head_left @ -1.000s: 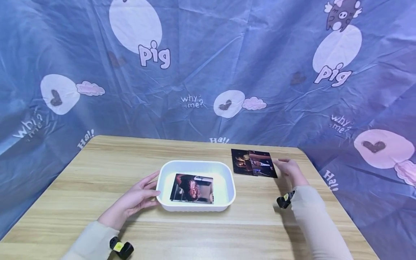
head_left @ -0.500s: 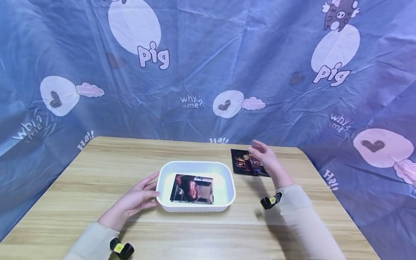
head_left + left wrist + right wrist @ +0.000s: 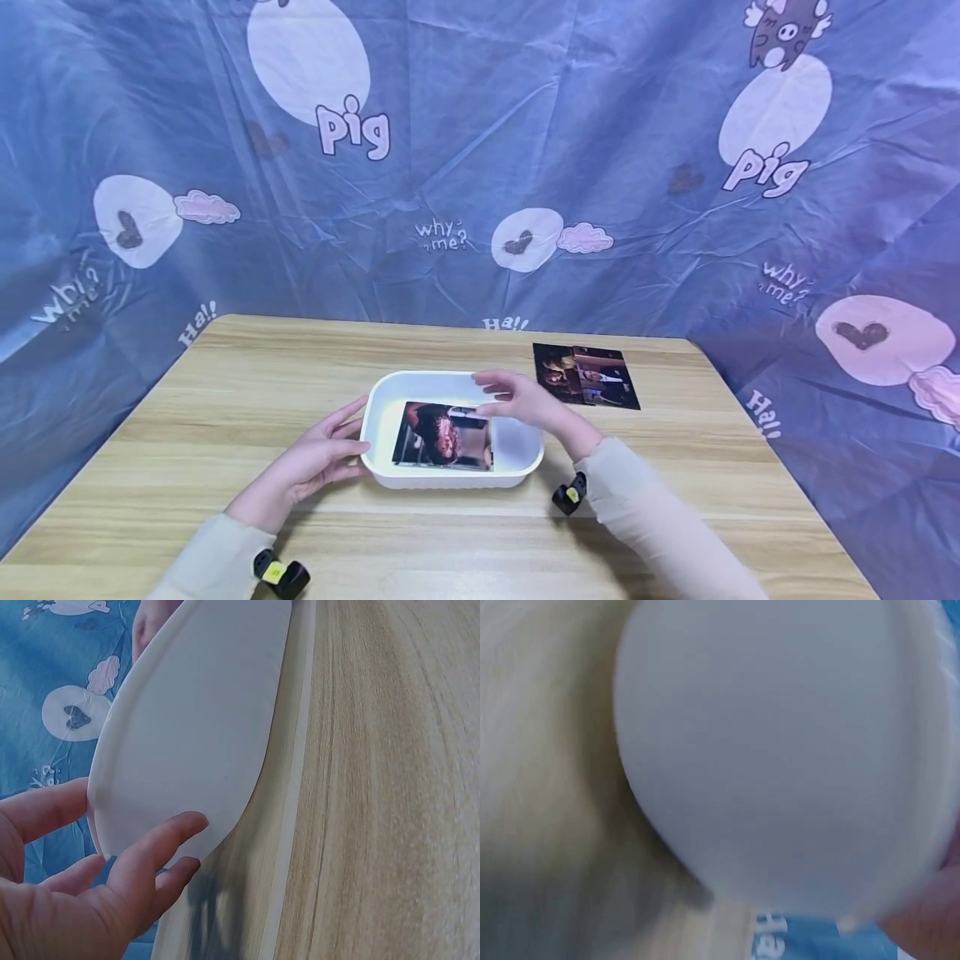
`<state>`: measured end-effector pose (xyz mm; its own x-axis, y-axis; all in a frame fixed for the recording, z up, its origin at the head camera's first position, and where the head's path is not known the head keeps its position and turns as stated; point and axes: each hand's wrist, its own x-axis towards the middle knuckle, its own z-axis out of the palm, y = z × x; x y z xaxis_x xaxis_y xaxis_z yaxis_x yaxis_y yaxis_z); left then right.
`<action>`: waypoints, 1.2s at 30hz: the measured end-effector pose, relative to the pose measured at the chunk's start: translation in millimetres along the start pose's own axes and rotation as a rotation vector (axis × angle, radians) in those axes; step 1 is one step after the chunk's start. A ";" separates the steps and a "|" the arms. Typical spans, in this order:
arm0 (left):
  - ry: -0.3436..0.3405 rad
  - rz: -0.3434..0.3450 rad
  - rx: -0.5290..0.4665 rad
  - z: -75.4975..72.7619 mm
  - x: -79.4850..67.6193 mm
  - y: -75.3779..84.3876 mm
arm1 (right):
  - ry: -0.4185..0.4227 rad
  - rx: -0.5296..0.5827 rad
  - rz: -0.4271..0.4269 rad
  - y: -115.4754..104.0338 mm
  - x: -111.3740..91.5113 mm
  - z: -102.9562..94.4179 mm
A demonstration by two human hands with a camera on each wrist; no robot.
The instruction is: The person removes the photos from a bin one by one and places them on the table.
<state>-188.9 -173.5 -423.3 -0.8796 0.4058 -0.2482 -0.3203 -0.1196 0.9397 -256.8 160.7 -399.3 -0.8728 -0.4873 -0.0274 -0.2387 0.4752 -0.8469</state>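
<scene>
A white plastic box sits on the table with a glossy photo lying inside. My left hand rests its spread fingers against the box's left end, and the thumb touches near the rim. Over the right part of the box is my right hand, fingers curved and thumb apart from them, with nothing seen between. Its thumb tip overlaps the photo's upper right corner. In the left wrist view, the left fingertips lie along the box's outer wall. The right wrist view is blurred and mostly shows the box wall.
Two overlapping dark photos, a left one and a right one, lie on the wooden table behind and right of the box. A blue printed cloth hangs past the table's back edge.
My right hand has moved left and nearer, from the right edge of the two photos, across above them, to over the box. The left hand, box and photos stay in place.
</scene>
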 end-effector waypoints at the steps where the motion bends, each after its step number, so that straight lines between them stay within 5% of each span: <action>1: -0.001 0.000 0.000 -0.3 0.1 0.0 | -0.016 -0.037 -0.010 0.2 2.5 4.4; 18: -0.007 -0.008 -0.003 -0.5 0.9 2.0 | -0.065 -0.533 0.039 1.4 13.7 41.6; 26: -0.008 -0.007 -0.010 1.1 2.5 0.8 | -0.011 -0.565 0.064 4.1 12.2 43.1; 31: 0.000 -0.003 0.009 -1.3 -0.3 -1.1 | 0.024 -0.557 -0.019 3.7 12.5 44.8; 36: -0.028 0.009 0.014 -4.3 -1.2 -2.7 | 0.056 -0.404 -0.066 4.0 14.0 45.6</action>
<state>-188.5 -177.6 -426.6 -0.8722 0.4298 -0.2334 -0.3076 -0.1108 0.9451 -250.5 122.4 -427.3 -0.8695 -0.4905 0.0583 -0.4326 0.6992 -0.5691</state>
